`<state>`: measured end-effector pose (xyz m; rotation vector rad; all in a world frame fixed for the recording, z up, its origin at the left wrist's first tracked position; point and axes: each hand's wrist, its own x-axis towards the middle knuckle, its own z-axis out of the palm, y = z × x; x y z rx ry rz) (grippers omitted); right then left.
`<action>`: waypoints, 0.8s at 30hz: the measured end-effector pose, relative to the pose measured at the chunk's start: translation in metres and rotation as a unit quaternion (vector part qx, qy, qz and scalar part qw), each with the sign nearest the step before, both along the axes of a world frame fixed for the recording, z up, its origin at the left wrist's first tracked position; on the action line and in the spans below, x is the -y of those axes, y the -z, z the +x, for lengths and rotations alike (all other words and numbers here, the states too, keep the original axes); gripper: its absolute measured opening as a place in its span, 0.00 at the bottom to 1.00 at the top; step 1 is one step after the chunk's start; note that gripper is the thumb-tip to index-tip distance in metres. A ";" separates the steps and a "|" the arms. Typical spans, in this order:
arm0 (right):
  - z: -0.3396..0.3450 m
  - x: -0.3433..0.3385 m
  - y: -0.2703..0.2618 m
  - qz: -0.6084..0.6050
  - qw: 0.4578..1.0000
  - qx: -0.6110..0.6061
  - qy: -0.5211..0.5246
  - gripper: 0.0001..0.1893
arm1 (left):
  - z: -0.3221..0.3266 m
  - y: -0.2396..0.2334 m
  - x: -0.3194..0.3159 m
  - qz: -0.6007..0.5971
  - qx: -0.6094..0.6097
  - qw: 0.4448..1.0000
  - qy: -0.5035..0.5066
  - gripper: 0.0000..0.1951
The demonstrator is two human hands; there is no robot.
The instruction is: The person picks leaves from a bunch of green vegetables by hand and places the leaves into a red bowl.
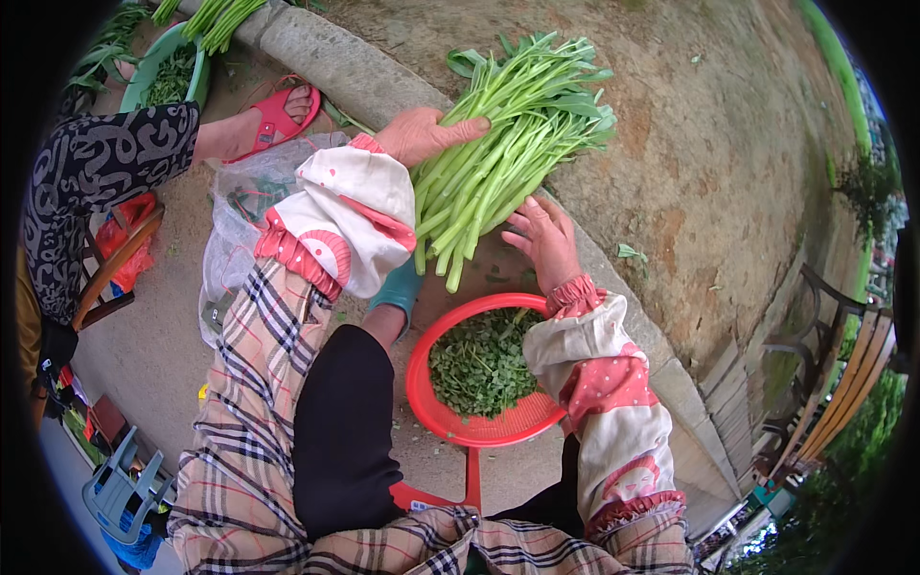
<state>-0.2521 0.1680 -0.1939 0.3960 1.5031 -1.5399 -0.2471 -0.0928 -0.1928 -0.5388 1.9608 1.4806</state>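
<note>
A thick bunch of long-stemmed leafy greens [496, 158] lies at the stone curb, cut stem ends towards me and leaves pointing away. My left hand [428, 136] grips it from the left, thumb across the stems and the fingers mostly hidden. On the other side, my right hand [543, 233] has its fingers apart, with fingertips against the lower right stems. Below the bunch stands a red plastic basket [503, 435] holding picked green leaves [481, 363]. My right sleeve covers part of its rim.
A stone curb [345, 68] runs diagonally beside bare soil [690, 180]. At left are a clear plastic bag [233, 215] and another person's foot in a red sandal [284, 118]. A green basin [151, 68] holds greens. A slatted bench [852, 388] stands at right.
</note>
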 end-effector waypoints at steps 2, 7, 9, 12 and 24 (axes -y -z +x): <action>-0.004 0.002 -0.007 -0.011 1.000 -0.006 -0.005 0.27 | -0.004 -0.010 -0.015 -0.058 -0.014 0.998 -0.021 0.40; 0.002 0.007 -0.006 -0.044 0.999 0.014 0.024 0.28 | 0.008 0.009 -0.031 -0.018 -0.069 0.994 -0.080 0.40; 0.002 0.002 -0.003 -0.076 0.995 0.042 0.044 0.28 | 0.011 0.010 -0.038 -0.045 -0.050 0.996 -0.065 0.41; -0.001 -0.002 0.001 -0.111 0.990 0.067 0.058 0.27 | 0.013 0.009 -0.040 0.071 -0.069 0.992 -0.079 0.41; -0.012 -0.021 -0.018 -0.197 0.978 0.038 0.057 0.27 | 0.025 -0.011 -0.098 0.405 -0.023 0.883 -0.235 0.33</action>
